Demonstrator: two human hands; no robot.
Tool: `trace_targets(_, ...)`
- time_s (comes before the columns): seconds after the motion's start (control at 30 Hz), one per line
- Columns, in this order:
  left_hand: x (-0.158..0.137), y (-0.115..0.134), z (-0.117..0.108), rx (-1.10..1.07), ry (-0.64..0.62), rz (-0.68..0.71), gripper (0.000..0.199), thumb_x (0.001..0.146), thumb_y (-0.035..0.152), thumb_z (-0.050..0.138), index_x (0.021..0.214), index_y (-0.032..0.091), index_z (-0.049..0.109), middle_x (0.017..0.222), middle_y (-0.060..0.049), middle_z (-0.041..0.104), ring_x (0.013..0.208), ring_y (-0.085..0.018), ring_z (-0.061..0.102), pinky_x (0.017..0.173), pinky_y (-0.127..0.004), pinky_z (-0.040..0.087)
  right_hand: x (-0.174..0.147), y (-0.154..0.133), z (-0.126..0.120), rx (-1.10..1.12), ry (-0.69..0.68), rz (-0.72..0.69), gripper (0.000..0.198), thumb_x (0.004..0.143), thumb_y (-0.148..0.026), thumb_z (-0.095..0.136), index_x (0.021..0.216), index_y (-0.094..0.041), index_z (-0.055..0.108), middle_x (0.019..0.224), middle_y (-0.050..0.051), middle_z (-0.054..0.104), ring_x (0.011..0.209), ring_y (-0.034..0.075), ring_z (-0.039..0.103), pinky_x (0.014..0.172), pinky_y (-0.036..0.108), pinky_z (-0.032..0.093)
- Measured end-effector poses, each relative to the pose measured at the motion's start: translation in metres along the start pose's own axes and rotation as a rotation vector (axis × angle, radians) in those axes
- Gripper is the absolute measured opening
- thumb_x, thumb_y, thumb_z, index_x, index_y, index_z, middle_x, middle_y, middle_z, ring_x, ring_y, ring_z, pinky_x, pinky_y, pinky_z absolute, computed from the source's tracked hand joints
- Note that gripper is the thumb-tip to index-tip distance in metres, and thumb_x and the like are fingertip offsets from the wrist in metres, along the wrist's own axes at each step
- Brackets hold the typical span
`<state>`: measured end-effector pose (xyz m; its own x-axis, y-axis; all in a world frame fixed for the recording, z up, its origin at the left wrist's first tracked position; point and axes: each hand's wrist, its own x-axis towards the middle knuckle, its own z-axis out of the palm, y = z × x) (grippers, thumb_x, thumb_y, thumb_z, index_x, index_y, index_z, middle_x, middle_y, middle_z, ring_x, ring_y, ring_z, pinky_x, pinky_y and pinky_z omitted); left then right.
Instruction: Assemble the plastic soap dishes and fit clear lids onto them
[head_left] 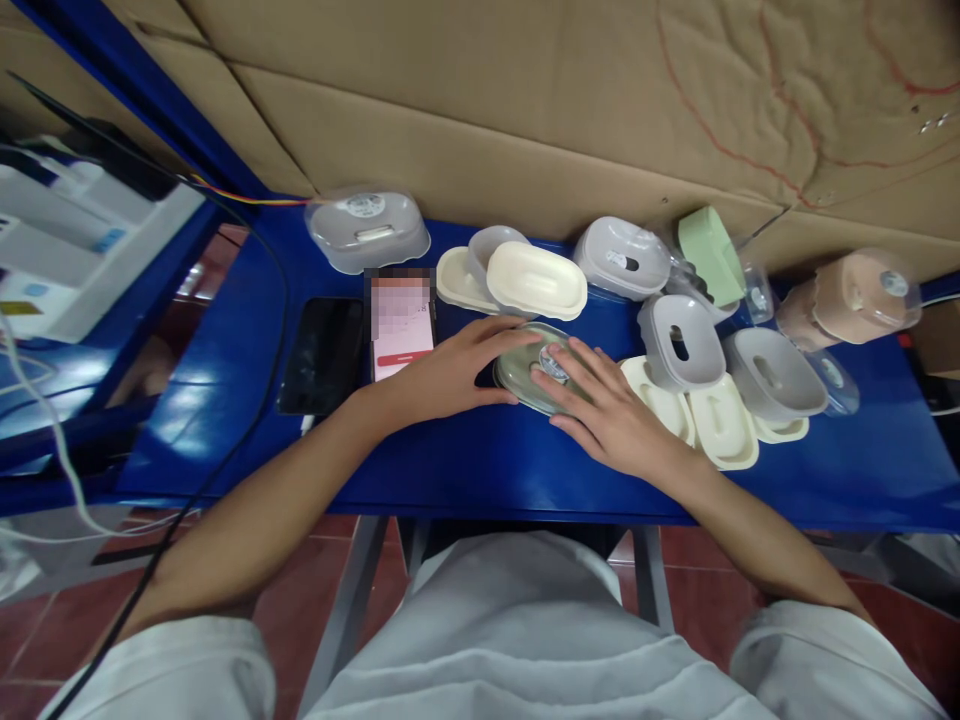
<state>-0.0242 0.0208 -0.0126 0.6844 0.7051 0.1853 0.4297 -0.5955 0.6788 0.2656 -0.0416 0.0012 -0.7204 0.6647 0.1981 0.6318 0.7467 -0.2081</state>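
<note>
Green oval box [517, 375] located over the middle of the blue desk [450, 465], between both hands; whether its base rests on the surface cannot be told. Left hand [459, 372]: grip moderately spread, thumb at the near edge and fingers at the far edge, holding the left end. Right hand [611, 415]: grip wide, fingers fanned over the top, touching it. Long axis appears to run roughly side to side, right end partly covered by fingers; round label [553, 363] faces up. Lit phone [403, 345] lies left of the box, beside the left forearm. Brown cardboard [465, 130] backs the desk; red tiles [300, 590] cover the floor.
</note>
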Motion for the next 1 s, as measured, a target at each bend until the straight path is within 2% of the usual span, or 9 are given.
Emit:
trace_targets(0.17, 0.0, -0.001, 0.001, -0.019, -0.006, -0.017, 0.079, 0.094, 0.049, 0.083, 0.163, 0.033, 0.048, 0.165, -0.012, 0.051, 0.155, -0.036, 0.047, 0.13, -0.057, 0.04, 0.001, -0.002, -0.001, -0.029, -0.015, -0.018, 0.068, 0.108, -0.027, 0.06, 0.171, -0.034, 0.036, 0.177, 0.009, 0.038, 0.169, 0.036, 0.022, 0.133, 0.07, 0.028)
trace_targets(0.43, 0.0, -0.002, 0.004, -0.026, -0.027, 0.002, 0.085, 0.094, 0.054, 0.081, 0.167, 0.035, 0.042, 0.168, -0.012, 0.047, 0.157, -0.036, 0.044, 0.132, -0.057, 0.037, 0.001, 0.005, 0.005, 0.012, -0.014, -0.008, 0.057, 0.111, -0.035, 0.056, 0.167, -0.03, 0.045, 0.177, 0.015, 0.035, 0.169, 0.036, 0.021, 0.131, 0.07, 0.029)
trace_targets(0.5, 0.001, -0.003, 0.005, -0.027, -0.041, 0.022, 0.084, 0.096, 0.052, 0.08, 0.169, 0.036, 0.041, 0.17, -0.012, 0.044, 0.159, -0.035, 0.042, 0.133, -0.056, 0.036, 0.001, 0.006, 0.006, 0.014, -0.004, -0.016, 0.062, 0.11, -0.037, 0.057, 0.169, -0.03, 0.04, 0.177, 0.016, 0.035, 0.169, 0.036, 0.02, 0.131, 0.07, 0.029)
trace_targets(0.57, 0.0, -0.003, 0.003, -0.025, -0.049, 0.036, 0.079, 0.098, 0.053, 0.077, 0.168, 0.036, 0.043, 0.171, -0.012, 0.043, 0.159, -0.034, 0.043, 0.133, -0.054, 0.037, 0.001, 0.007, 0.004, 0.05, 0.005, -0.035, 0.073, 0.109, -0.041, 0.059, 0.174, -0.029, 0.028, 0.178, 0.018, 0.031, 0.169, 0.037, 0.019, 0.131, 0.07, 0.029)
trace_targets(0.7, -0.002, 0.006, -0.022, -0.001, 0.001, 0.044, 0.075, 0.096, 0.061, 0.076, 0.163, 0.036, 0.051, 0.168, -0.009, 0.05, 0.156, -0.033, 0.048, 0.133, -0.053, 0.038, -0.001, 0.012, -0.007, 0.148, 0.108, -0.042, 0.089, 0.108, -0.05, 0.058, 0.177, -0.032, 0.005, 0.181, 0.019, 0.022, 0.168, 0.04, 0.023, 0.129, 0.069, 0.035)
trace_targets(0.8, -0.005, 0.012, -0.052, -0.019, 0.128, 0.045, 0.078, 0.092, 0.064, 0.081, 0.159, 0.033, 0.056, 0.163, -0.007, 0.058, 0.153, -0.032, 0.053, 0.133, -0.053, 0.038, -0.003, 0.016, -0.015, 0.136, 0.286, -0.008, 0.086, 0.108, -0.053, 0.055, 0.177, -0.034, 0.007, 0.18, 0.017, 0.022, 0.166, 0.043, 0.027, 0.13, 0.071, 0.033)
trace_targets(0.87, -0.008, 0.009, -0.07, -0.084, 0.29, 0.045, 0.083, 0.089, 0.063, 0.085, 0.159, 0.03, 0.054, 0.162, -0.005, 0.06, 0.149, -0.03, 0.057, 0.131, -0.051, 0.044, -0.004, 0.018, -0.017, 0.104, 0.367, 0.05, 0.085, 0.108, -0.053, 0.054, 0.177, -0.034, 0.008, 0.18, 0.016, 0.023, 0.165, 0.045, 0.029, 0.13, 0.073, 0.031)
trace_targets(0.93, -0.013, -0.004, -0.085, -0.07, 0.508, 0.03, 0.09, 0.087, 0.066, 0.086, 0.16, 0.026, 0.051, 0.162, -0.005, 0.058, 0.15, -0.029, 0.057, 0.127, -0.051, 0.049, -0.003, 0.019, -0.016, 0.079, 0.365, 0.105, 0.084, 0.108, -0.051, 0.054, 0.177, -0.034, 0.008, 0.179, 0.017, 0.026, 0.164, 0.045, 0.031, 0.129, 0.073, 0.032)
trace_targets(1.0, -0.019, -0.023, -0.098, 0.125, 0.736, -0.093, 0.095, 0.083, 0.074, 0.084, 0.159, 0.028, 0.05, 0.164, -0.004, 0.056, 0.151, -0.03, 0.055, 0.119, -0.053, 0.056, -0.001, 0.018, -0.012, 0.052, 0.292, 0.137, 0.083, 0.109, -0.048, 0.055, 0.176, -0.032, 0.01, 0.177, 0.019, 0.029, 0.163, 0.044, 0.033, 0.127, 0.071, 0.036)
